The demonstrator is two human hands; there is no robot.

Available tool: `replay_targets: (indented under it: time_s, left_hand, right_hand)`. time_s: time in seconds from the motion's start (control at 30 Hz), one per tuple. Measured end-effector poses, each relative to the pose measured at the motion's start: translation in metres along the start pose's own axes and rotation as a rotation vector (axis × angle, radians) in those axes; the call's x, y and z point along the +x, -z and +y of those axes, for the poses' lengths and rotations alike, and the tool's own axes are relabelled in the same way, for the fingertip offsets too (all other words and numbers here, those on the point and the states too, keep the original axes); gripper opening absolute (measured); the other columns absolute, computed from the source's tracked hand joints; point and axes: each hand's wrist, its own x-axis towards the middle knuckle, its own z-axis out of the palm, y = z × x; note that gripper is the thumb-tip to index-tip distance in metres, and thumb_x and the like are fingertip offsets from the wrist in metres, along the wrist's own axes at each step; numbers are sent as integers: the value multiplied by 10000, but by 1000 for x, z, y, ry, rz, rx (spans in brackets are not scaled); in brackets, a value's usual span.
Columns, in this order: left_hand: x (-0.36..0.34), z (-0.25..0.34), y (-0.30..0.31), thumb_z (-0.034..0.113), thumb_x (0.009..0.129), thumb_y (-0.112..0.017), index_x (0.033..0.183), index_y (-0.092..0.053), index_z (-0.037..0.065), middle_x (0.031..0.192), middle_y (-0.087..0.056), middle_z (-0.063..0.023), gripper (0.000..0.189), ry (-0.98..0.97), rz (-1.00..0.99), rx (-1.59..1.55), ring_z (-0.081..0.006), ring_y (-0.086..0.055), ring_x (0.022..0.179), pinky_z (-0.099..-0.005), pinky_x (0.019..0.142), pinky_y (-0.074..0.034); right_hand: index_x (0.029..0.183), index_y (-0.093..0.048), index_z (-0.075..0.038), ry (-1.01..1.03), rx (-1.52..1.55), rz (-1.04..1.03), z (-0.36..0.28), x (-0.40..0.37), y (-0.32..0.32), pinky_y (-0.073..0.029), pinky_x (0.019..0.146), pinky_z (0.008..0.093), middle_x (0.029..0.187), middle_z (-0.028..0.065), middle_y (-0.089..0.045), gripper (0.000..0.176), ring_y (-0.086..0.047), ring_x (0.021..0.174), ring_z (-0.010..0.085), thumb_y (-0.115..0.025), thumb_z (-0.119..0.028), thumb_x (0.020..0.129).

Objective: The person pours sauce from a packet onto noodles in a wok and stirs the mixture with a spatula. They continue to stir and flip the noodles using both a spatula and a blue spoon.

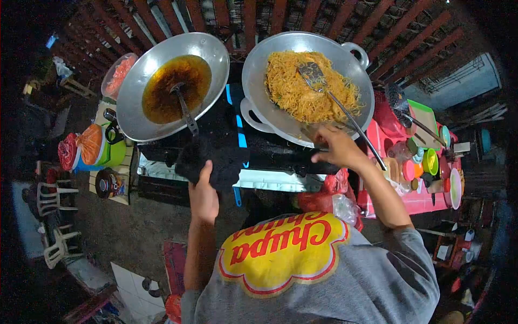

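Note:
My left hand (204,197) grips a black cloth (211,162) in front of the stove, thumb on top; its other fingers are mostly hidden. At the near rim of the right wok (256,59) is my right hand (337,148), fingers bent and apart from the thumb, with nothing visible between them. That wok holds a heap of yellow fried noodles (288,81). A slotted metal spatula (312,73) lies on the noodles, its long handle reaching past my right forearm. The left wok (129,102) contains brown oil (189,73) and a ladle (186,110) leaning over the near rim.
Both woks sit on a black stove (270,156). To the right, a pink-covered table (372,197) carries bowls, jars and a green tray (423,119). On the left stand a green tub (114,155), an orange bag (90,143) and a jar (108,183). Red wooden slats (278,16) rise behind.

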Motion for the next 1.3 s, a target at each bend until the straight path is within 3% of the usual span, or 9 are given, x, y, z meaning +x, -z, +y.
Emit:
replay_targets:
  time_s: [0.23,0.3,0.47,0.6,0.67,0.8,0.93,1.13,1.3]
  left_hand:
    - [-20,-12,37,155,749,-614,1072,-519,36,1044,-540,-35,357,22,327,79,-129,-527,900,-252,760,-421]
    - [-16,-34,70,109,825,-501,1130,-463,-19,1163,-446,-114,333,-144,165,602,-198,-427,1075,-300,948,-297]
    - [-24,-17,58,148,821,-511,1121,-467,-41,1159,-453,-126,358,77,352,196,-227,-439,1061,-338,938,-307]
    - [-39,-8,73,126,843,-466,1145,-428,-60,1188,-425,-198,357,-476,-21,1303,-291,-409,1105,-358,955,-288]
    - [-46,9,52,77,857,-423,1129,-442,-57,1189,-416,-217,304,45,220,658,-301,-411,1105,-351,952,-292]
    - [-42,-4,118,282,843,-494,1201,-405,21,1162,-472,-161,452,-680,-261,1143,-239,-487,1028,-321,910,-349]
    - [-34,4,110,118,773,-550,1146,-442,-20,1143,-475,-148,412,85,162,804,-248,-433,1084,-333,940,-295]
    - [-25,37,80,95,752,-592,1066,-517,19,999,-559,-73,332,27,-195,544,-174,-515,932,-300,831,-395]
    - [-16,29,69,130,774,-598,1033,-537,30,973,-567,-61,284,69,-301,614,-152,-527,897,-282,801,-411]
  right_hand:
    - [813,-572,-42,-141,-13,514,6,27,7,-441,544,366,668,147,-579,84,-569,615,315,-541,-71,741]
    - [858,-572,-54,115,48,372,-13,25,-5,-449,600,378,790,154,-579,131,-565,678,328,-523,-44,737]
    - [962,-528,-52,93,295,-63,-86,38,-80,-458,674,420,898,172,-540,199,-563,785,335,-506,-133,781]
    - [1087,-435,-54,-114,-5,28,-98,94,-147,-462,705,437,1110,237,-434,336,-555,836,372,-494,-190,786]
    - [1135,-395,-52,-187,-81,33,-99,112,-151,-461,718,440,1158,255,-392,384,-550,856,380,-484,-174,782]
    - [1221,-292,-6,-450,51,-182,-96,106,-127,-436,785,423,1095,276,-450,570,-532,895,374,-521,-133,714]
    - [1236,-281,-17,-161,87,-162,-87,34,-86,-431,778,434,982,267,-522,550,-530,895,389,-475,-65,724]
    - [1208,-424,-105,-86,516,-102,-114,-49,7,-413,836,335,1068,172,-537,543,-522,976,328,-532,31,694]
    - [1123,-513,-132,-182,-150,299,-99,-19,8,-457,633,410,819,178,-552,508,-552,760,337,-449,66,659]
